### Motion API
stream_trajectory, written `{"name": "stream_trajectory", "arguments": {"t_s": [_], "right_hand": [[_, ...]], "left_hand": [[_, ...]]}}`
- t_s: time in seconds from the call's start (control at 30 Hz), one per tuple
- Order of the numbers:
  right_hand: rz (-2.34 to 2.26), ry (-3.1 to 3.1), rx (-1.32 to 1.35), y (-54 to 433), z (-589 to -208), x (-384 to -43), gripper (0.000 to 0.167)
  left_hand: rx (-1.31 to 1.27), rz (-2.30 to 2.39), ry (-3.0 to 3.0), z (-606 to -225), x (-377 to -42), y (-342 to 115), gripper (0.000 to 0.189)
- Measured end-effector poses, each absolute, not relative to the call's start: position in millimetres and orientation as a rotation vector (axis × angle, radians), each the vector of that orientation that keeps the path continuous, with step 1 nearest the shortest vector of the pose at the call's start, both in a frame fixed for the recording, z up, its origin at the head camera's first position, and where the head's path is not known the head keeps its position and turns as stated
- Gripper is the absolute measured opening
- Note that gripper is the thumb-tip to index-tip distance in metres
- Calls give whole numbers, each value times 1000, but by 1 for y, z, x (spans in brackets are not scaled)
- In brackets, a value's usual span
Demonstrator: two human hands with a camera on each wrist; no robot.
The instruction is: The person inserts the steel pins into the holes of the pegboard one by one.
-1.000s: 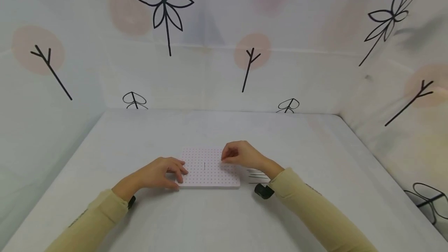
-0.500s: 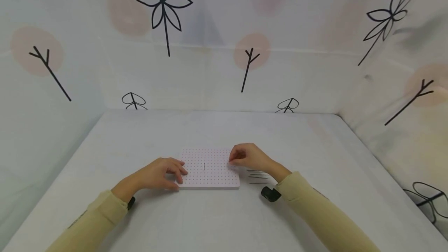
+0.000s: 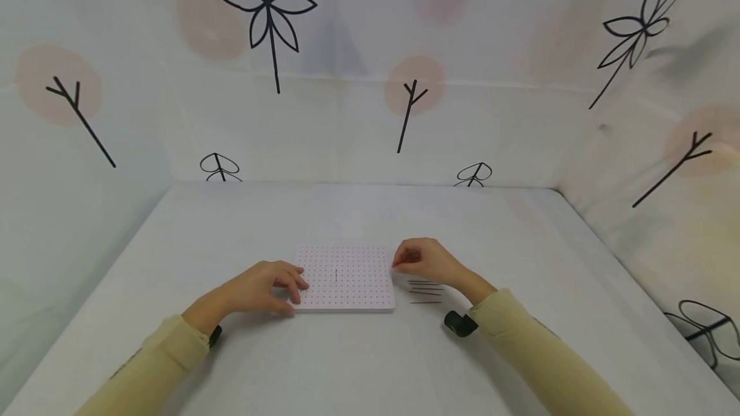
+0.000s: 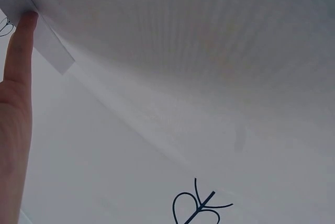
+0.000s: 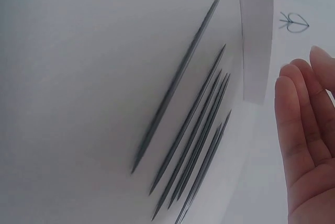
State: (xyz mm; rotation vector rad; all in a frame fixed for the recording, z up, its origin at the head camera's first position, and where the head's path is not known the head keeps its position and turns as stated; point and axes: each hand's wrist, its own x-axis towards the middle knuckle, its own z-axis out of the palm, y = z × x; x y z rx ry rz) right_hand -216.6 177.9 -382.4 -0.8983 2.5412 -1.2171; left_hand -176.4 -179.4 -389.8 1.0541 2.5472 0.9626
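Note:
A white board [image 3: 358, 291] dotted with a grid of small holes lies on the table. One thin dark stick [image 3: 336, 275] stands upright in it, near the middle. My left hand [image 3: 263, 286] rests at the board's left edge, fingers on top and thumb by the front corner; in the left wrist view a finger [image 4: 23, 46] touches the board's side. Just off the right edge hovers my right hand [image 3: 424, 260], its fingers loosely bent with no stick showing between them. Below it lie several dark sticks [image 5: 175, 85], pointed at both ends.
A white cloth covers the table [image 3: 347, 364]. Behind it hangs a pale backdrop [image 3: 341, 127] printed with black plant drawings. A dark wrist device [image 3: 460, 323] sits under the right cuff.
My right hand has moved right, from above the board to beside its right edge, near the loose sticks. The left hand and the upright stick stay in place.

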Motion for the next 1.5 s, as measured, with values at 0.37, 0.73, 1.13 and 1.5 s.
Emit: {"name": "stream_trajectory", "arguments": {"t_s": [0.37,0.73,1.13,1.5], "right_hand": [[-1213,2577,-863,193,-383,-215,9],[-1174,2647,-823,208,-382,-215,8],[-1120,2658,-803,218,-385,-221,8],[-1023,2642,-770,223,-390,-228,7]], "left_hand": [[1045,969,2548,-391,-176,-181,15],[1092,973,2545,-392,-178,-181,15],[1075,982,2538,-391,-177,-181,15],[1030,950,2550,-389,-175,-179,17]]}}
